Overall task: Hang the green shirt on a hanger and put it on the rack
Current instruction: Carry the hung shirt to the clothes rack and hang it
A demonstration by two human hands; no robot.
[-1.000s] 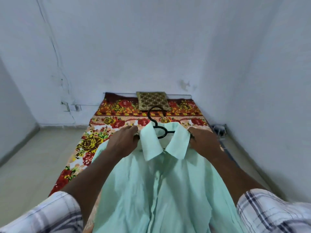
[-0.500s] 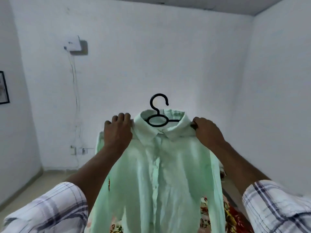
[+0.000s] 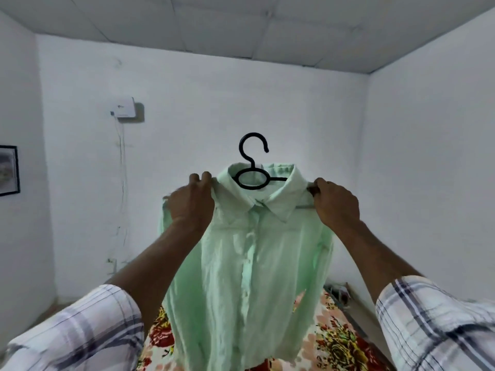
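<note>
The green shirt (image 3: pixel 249 263) is held up in the air in the middle of the room, facing the person. It is already draped on the black hanger (image 3: pixel 251 164), whose hook stands free above the collar. The left hand (image 3: pixel 191 202) has its fingers curled over the shirt's left shoulder, just beside the collar. The right hand (image 3: pixel 336 204) grips the right shoulder the same way, probably clamping cloth and hanger arm together, though the arm under it is hidden. Holding both shoulders likely keeps the shirt spread and level so it cannot slide off, and leaves the hook clear for a rail. No rack is in view, so the person would have to turn to find one. Below and near lies a bed with a flowered sheet (image 3: pixel 334 341), the shirt's hem hanging over it. On the far wall are a small white box (image 3: pixel 124 107) with a cable running down, and a framed picture (image 3: pixel 9 170) at far left.
</note>
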